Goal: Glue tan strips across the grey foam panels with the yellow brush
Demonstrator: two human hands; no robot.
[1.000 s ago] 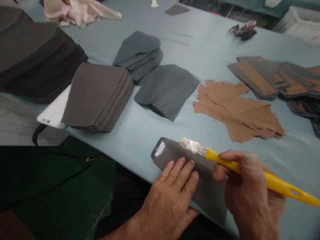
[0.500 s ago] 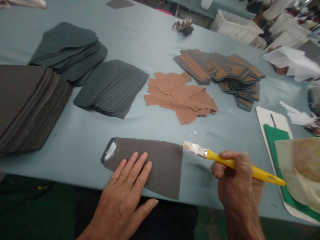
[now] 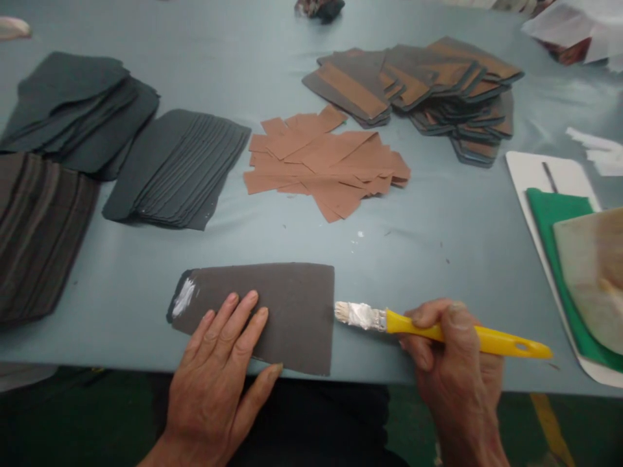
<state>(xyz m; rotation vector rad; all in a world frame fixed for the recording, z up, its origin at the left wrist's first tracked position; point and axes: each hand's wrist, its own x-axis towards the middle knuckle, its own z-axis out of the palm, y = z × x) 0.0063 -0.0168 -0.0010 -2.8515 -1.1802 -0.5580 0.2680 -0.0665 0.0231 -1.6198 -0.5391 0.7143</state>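
Note:
A dark grey flat piece, perhaps leather or foam sheet, lies near the table's front edge, with a white smear of paste at its narrow left end. My left hand rests flat on it, fingers spread, with the thumb reaching its lower edge. My right hand grips a yellow-handled brush with a foil-wrapped ferrule. The whitish bristles hang just off the piece's right edge, not touching it.
Stacks of dark grey pieces lie at left on the pale blue covered table. Loose tan strips lie at centre, beside grey pieces with tan strips. A white board with a green mat sits at right.
The view has swung right and the table appears straighter. The brush has lifted off the grey piece and sits beyond its right edge. My left thumb now spreads wider.

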